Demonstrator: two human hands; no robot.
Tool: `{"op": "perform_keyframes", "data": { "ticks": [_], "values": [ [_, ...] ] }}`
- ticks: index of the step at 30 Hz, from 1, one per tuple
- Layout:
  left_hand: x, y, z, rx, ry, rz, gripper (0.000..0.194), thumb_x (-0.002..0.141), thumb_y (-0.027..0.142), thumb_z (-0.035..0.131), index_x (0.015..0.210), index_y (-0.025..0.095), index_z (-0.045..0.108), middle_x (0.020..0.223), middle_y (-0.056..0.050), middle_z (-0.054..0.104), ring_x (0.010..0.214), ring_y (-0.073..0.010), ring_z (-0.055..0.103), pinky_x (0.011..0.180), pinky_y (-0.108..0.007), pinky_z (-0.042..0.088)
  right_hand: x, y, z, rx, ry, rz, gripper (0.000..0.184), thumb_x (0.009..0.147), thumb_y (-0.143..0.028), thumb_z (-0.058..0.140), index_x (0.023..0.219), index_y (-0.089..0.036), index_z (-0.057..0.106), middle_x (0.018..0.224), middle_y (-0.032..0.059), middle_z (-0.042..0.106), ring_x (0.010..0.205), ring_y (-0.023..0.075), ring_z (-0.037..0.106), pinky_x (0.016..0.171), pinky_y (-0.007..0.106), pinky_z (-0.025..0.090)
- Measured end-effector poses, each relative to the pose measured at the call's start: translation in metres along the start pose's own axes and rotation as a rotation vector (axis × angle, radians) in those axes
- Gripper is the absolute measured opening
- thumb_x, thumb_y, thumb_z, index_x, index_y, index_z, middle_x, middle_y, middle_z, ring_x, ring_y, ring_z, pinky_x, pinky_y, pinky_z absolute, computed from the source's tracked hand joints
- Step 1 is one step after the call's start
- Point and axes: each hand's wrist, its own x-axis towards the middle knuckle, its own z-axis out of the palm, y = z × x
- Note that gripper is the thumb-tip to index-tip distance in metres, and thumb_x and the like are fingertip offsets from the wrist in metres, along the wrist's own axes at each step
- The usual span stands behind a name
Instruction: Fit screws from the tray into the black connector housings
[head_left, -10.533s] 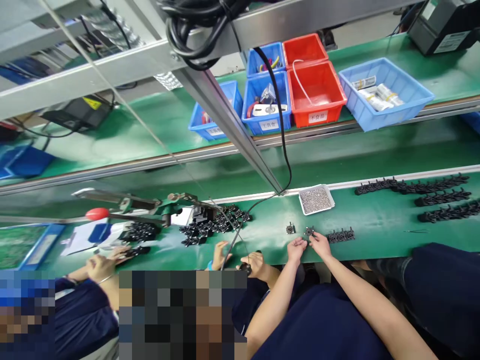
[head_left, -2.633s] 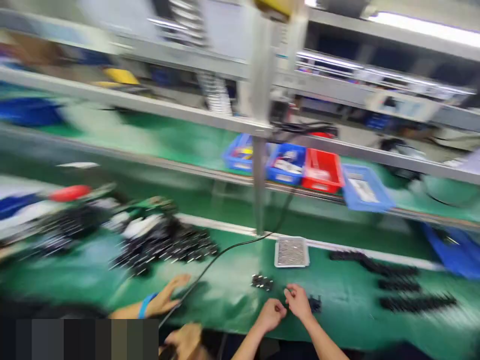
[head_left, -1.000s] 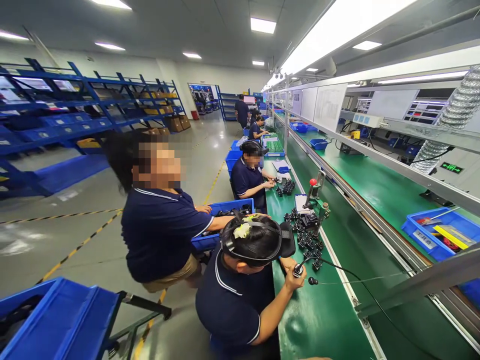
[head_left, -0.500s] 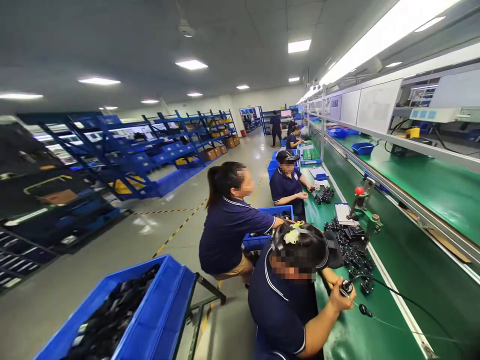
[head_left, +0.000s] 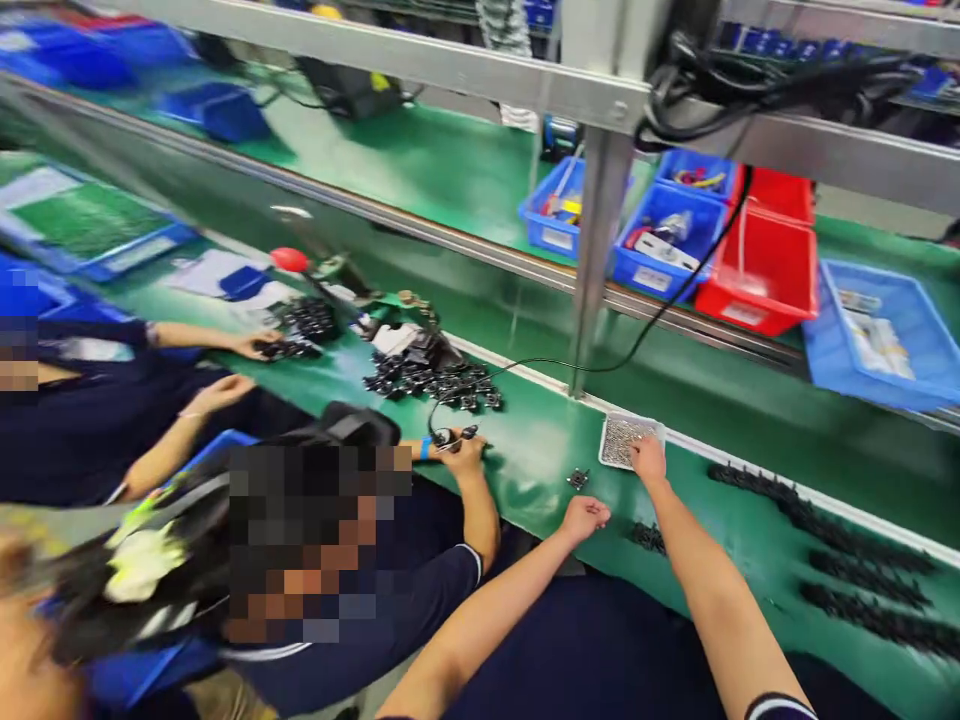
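Note:
My right hand (head_left: 649, 460) reaches into a small white tray (head_left: 604, 452) of tiny metal pieces that look like screws (head_left: 621, 436). Its fingertips are pinched down among them, and what they hold is hidden. Over the bench's near edge is my left hand (head_left: 586, 518), its fingers curled together; whatever may be in them is too small to make out. A small black part (head_left: 577, 479) with a metal centre lies on the green bench just beyond it. Between my forearms sits a little cluster of black parts (head_left: 649, 538).
Rows of black parts (head_left: 847, 568) stretch along the bench to my right. At left, a co-worker's hands (head_left: 465, 455) hold a corded tool beside a black pile (head_left: 435, 380). Blue bins (head_left: 660, 240) and a red bin (head_left: 765, 265) stand on the shelf behind a metal post (head_left: 596, 260).
My view has swung right and down from the aisle and co-workers to the bench before me. Both my hands and the white tray have come into view.

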Motion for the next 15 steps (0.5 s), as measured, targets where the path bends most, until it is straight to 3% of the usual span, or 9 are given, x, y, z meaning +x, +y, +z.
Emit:
{"op": "perform_keyframes", "data": {
  "ticks": [5, 9, 12, 15],
  "values": [
    [0.006, 0.001, 0.031, 0.130, -0.078, -0.037, 0.028, 0.065, 0.037, 0.081, 0.070, 0.011, 0.075, 0.060, -0.007, 0.066, 0.060, -0.0173, 0.058, 0.063, -0.031, 0.048, -0.032, 0.040, 0.000, 0.145, 0.008, 0.086, 0.032, 0.091, -0.031, 0.052, 0.105, -0.016, 0.077, 0.102, 0.0109, 0.075, 0.092, 0.0224, 0.066, 0.087, 0.031, 0.049],
    [0.008, 0.001, 0.060, 0.223, -0.148, -0.042, 0.025, 0.067, 0.034, 0.079, 0.069, 0.010, 0.075, 0.059, -0.007, 0.066, 0.060, -0.0179, 0.057, 0.064, -0.032, 0.048, -0.115, 0.066, -0.007, 0.258, 0.154, 0.102, 0.040, 0.094, -0.043, 0.048, 0.107, -0.017, 0.076, 0.103, 0.0119, 0.074, 0.091, 0.0243, 0.067, 0.088, 0.034, 0.051],
    [0.006, 0.007, 0.057, 0.316, -0.143, -0.019, 0.022, 0.066, 0.032, 0.079, 0.066, 0.010, 0.074, 0.063, -0.007, 0.068, 0.067, -0.0209, 0.061, 0.068, -0.034, 0.049, -0.181, 0.063, 0.003, 0.349, 0.267, 0.226, 0.040, 0.092, -0.050, 0.052, 0.100, -0.019, 0.076, 0.096, 0.0107, 0.074, 0.081, 0.0254, 0.068, 0.081, 0.037, 0.055],
    [0.005, 0.024, 0.055, 0.475, -0.129, 0.005, 0.022, 0.073, 0.032, 0.078, 0.075, 0.011, 0.074, 0.077, -0.007, 0.072, 0.077, -0.0227, 0.065, 0.074, -0.034, 0.052, -0.221, 0.051, 0.005, 0.398, 0.263, 0.340, 0.036, 0.092, -0.050, 0.053, 0.094, -0.021, 0.076, 0.091, 0.0090, 0.074, 0.080, 0.0274, 0.068, 0.075, 0.040, 0.058]
  ]
}}
